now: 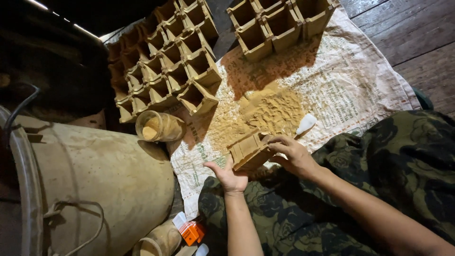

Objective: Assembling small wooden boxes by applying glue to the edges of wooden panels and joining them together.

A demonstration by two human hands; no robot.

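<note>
Wooden floor [417, 42], printed sack [360, 90] spread. Left hand [230, 176] and right hand [294, 154]: fingers closed around box [249, 150]. Powder heap [270, 114] just beyond fingertips; jar [159, 126] left.

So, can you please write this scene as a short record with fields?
left hand: left hand supports the box from below
right hand: right hand grips the box at its right end
box: small tan cardboard piece, tilted, above the sack
surface: printed white sack spread on a wooden floor
powder: tan powder piled on the sack
other boxes: two groups of open boxes at the top
jar: clear jar with powder, on its side
bucket: big pale bucket at left
</note>
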